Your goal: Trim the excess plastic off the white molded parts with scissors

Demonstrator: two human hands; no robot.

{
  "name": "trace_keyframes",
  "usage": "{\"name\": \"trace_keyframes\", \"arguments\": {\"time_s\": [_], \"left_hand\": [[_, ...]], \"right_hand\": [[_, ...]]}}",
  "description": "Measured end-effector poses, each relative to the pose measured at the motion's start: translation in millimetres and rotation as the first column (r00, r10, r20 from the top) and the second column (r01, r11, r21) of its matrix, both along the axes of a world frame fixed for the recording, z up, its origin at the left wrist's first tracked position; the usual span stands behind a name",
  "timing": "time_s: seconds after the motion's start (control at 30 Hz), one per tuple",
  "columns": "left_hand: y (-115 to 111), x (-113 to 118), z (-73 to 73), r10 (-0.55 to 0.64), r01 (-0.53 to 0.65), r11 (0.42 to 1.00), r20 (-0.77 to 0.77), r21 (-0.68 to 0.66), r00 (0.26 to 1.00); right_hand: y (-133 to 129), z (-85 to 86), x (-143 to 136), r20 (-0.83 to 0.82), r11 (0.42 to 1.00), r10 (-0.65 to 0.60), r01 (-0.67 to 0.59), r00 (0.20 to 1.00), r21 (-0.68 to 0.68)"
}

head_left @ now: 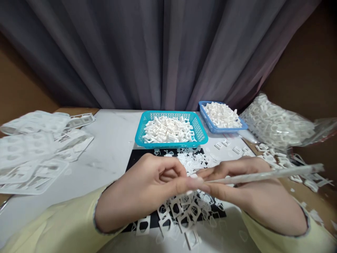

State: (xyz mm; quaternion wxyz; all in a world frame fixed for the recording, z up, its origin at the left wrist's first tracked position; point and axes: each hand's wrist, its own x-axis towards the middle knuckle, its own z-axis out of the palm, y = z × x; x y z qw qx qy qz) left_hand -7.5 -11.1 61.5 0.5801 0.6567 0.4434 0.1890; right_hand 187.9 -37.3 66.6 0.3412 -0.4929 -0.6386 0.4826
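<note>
Over the black mat (pixel 129 161) my two hands meet. My left hand (pixel 158 179) is pinched, thumb against fingers, on a small white piece (pixel 193 175) mostly covered by the fingertips. My right hand (pixel 242 179) grips a long thin white strip (pixel 265 175), seen nearly edge-on, that sticks out to the right past the wrist. The two thumbs touch or nearly touch. Beneath and behind the hands lie a heap of small translucent white scraps (pixel 193 161) and several square white pieces with round openings (pixel 165 224).
A teal basket (pixel 171 144) of white parts stands behind the mat, with a blue basket (pixel 229 130) of similar parts to its right. A filled clear bag (pixel 281 123) and loose white pieces (pixel 284 161) lie at right. White moulded sheets (pixel 39 175) are stacked at left.
</note>
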Motion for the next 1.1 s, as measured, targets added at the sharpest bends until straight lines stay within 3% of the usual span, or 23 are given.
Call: {"name": "trace_keyframes", "arguments": {"time_s": [0.2, 0.33, 0.53, 0.9, 1.0, 1.1], "left_hand": [[5, -1, -0.9, -0.035, 0.035, 0.999, 0.007, -0.04, 0.999], [11, -3, -3.2, -0.089, 0.118, 0.976, 0.157, -0.185, 0.984], [15, -2, -12.0, 0.012, 0.166, 0.872, 0.36, -0.46, 0.933], [16, -3, -21.0, 0.113, 0.23, 0.789, 0.502, -0.57, 0.857], [16, -3, -24.1, 0.135, 0.242, 0.767, 0.52, -0.594, 0.844], [17, -3, -23.6, 0.166, 0.246, 0.761, 0.547, -0.6, 0.821]], "right_hand": [[1, -1.5, -2, -0.009, 1.0, 0.023, -0.023, 1.0, 0.018], [1, -6.3, -2, -0.076, 0.999, 0.038, -0.036, 0.996, 0.027], [2, -8.0, -3, -0.111, 0.999, 0.042, -0.039, 0.993, 0.033], [4, -7.5, -4, -0.124, 0.998, 0.032, -0.038, 0.992, -0.046], [3, -3.9, -4, -0.137, 0.999, -0.026, 0.02, 0.99, -0.045], [1, 6.5, 0, 0.017, 0.975, -0.182, 0.178, 0.983, 0.134]]}}
